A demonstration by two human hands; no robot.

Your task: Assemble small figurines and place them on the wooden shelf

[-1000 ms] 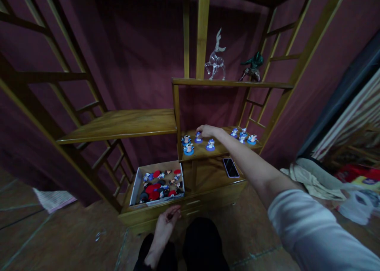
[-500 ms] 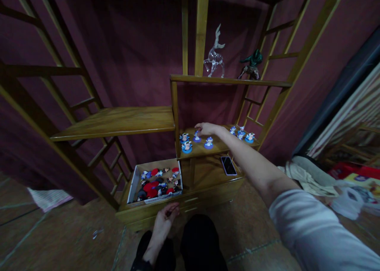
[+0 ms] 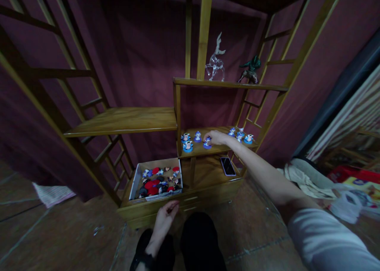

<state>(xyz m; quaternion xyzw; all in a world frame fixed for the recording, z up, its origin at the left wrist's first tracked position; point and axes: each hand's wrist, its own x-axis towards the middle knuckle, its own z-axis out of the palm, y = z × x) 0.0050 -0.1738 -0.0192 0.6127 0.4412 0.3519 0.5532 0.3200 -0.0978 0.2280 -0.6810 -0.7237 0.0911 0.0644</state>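
Note:
My right hand (image 3: 216, 137) reaches onto the middle shelf, its fingers closed round the upper part of a small purple-and-white figurine (image 3: 207, 144) on a round base. Just left of it, a similar purple figurine (image 3: 197, 136) stands apart from my fingers. Two blue-based figurines, one behind (image 3: 185, 137) and one in front (image 3: 187, 146), stand at the shelf's left end. Several more figurines (image 3: 240, 136) are grouped at the right end. Low in the view, my left hand (image 3: 165, 217) hangs over my lap, its fingers curled with nothing visible in them.
An open cardboard box (image 3: 134, 184) of red, black and blue figurines stands on the lower left ledge. A phone (image 3: 228, 166) lies under the middle shelf. A clear deer figure (image 3: 215, 62) and a dark green figure (image 3: 251, 69) stand on the shelf above. Plastic bags (image 3: 347, 203) lie at right.
My right hand has moved right, from the rear purple figurine to the one in front beside it. The rear figurine stands free. My left hand has barely moved.

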